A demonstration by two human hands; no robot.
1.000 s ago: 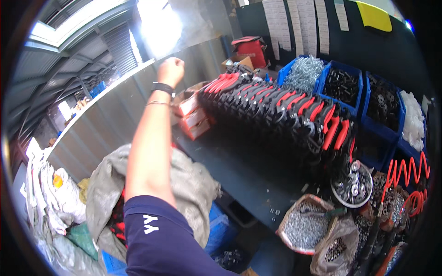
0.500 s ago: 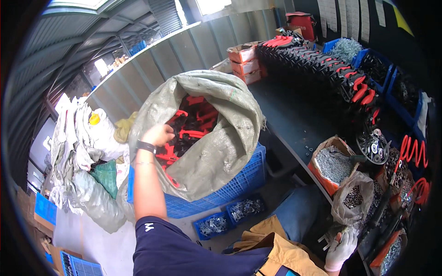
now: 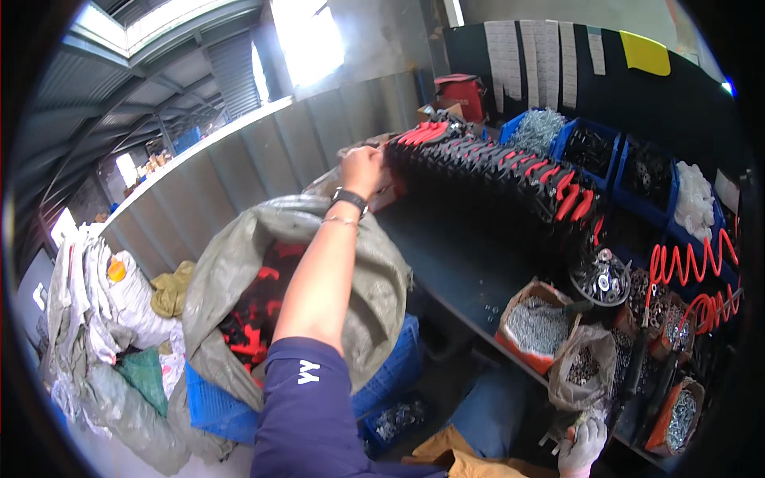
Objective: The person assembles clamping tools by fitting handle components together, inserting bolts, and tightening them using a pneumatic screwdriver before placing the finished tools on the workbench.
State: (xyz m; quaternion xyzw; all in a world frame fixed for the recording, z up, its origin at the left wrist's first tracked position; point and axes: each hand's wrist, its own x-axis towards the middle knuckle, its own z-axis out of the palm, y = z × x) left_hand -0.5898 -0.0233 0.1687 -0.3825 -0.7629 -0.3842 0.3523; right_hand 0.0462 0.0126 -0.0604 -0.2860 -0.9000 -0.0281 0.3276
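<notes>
Fingers of the left hand (image 3: pixel 363 170) curl inward beside the left end of one row of red-and-black hand tools (image 3: pixel 510 163), far on the worktop (image 3: pixel 454 275); I cannot tell whether they hold anything, nor the grip of the gloved right hand (image 3: pixel 583 448), near right. A wrist knock could topple tools, too crowded to count. Near left: one sack (image 3: pixel 374 319).

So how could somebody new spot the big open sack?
Start at the dark workbench, then look left to the blue crate. The grey-green sack bulges above it. Unlike the bags farther left, it gapes wide, showing red and black pieces.
</notes>
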